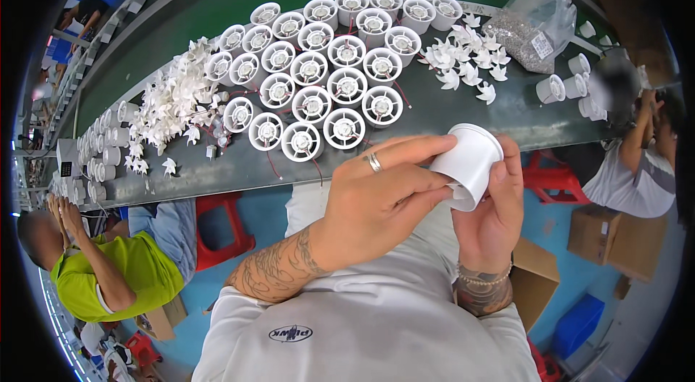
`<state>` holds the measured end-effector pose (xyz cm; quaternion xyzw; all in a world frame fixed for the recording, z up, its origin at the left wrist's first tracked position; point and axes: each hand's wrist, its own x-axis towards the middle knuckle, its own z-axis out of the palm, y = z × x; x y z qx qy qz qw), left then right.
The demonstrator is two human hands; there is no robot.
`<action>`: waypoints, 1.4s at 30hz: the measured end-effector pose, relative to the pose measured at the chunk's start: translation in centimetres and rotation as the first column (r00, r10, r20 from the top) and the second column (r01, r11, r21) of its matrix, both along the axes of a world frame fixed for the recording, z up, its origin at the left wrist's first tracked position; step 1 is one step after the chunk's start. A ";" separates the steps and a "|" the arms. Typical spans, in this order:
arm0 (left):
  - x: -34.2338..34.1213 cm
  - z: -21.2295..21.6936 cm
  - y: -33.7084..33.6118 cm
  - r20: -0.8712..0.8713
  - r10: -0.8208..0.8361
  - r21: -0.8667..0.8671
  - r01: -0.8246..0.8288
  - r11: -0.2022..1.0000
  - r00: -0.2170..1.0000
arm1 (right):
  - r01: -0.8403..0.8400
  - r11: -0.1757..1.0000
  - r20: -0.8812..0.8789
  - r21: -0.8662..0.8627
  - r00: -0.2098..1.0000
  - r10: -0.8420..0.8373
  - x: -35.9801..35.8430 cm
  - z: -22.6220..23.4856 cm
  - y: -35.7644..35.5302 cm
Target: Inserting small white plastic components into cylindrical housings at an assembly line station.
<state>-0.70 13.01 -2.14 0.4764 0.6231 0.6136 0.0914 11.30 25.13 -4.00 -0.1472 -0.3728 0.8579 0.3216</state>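
A white plastic cup-shaped housing point(472, 154) is tilted between my two hands, in front of the table's near edge. My left hand point(387, 183), a ring on one finger, reaches it from the left; its fingers pinch the rim and the lower opening, where a bit of white shows. Around the right side curl the fingers of my right hand point(499, 205), thumb near the lower rim. The inside of the housing is hidden. Beyond my hands stand many round white housings point(310, 67) with spoked centres and thin red wires. White bladed fan wheels point(467, 56) lie heaped to their right.
A larger pile of white fan wheels point(177, 92) lies at left on the dark green table point(521, 121). A clear bag of small parts point(523, 42) sits back right. People sit on both sides, near red stools point(223, 223) and cardboard boxes point(594, 234).
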 end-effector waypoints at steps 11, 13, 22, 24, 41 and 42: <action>0.4 -0.1 0.5 0.112 -0.067 0.062 0.060 0.996 0.992 | 0.030 0.999 -0.002 0.012 1.000 -0.030 0.9 0.4 0.2; 0.7 -0.1 0.4 0.146 -0.062 0.055 0.055 0.997 0.987 | 0.057 0.998 0.023 0.038 0.998 -0.058 1.1 0.4 0.1; 0.7 0.0 -0.5 0.194 -0.042 -0.022 0.047 0.999 0.980 | 0.005 0.981 0.089 0.194 0.996 -0.023 1.6 0.2 -0.3; -0.1 -0.5 0.4 0.177 -0.043 -0.037 0.051 0.998 0.983 | -0.004 0.992 0.125 0.123 0.992 -0.012 0.4 0.5 -0.3; -3.6 1.2 -2.2 0.013 -0.072 -0.333 0.072 0.940 0.997 | -0.153 0.985 0.233 0.083 0.964 0.130 -3.0 0.5 0.4; -3.8 1.3 -3.2 -0.003 -0.079 -0.360 0.072 0.930 0.997 | -0.030 0.927 0.299 0.373 0.950 -0.090 -2.9 -0.4 1.9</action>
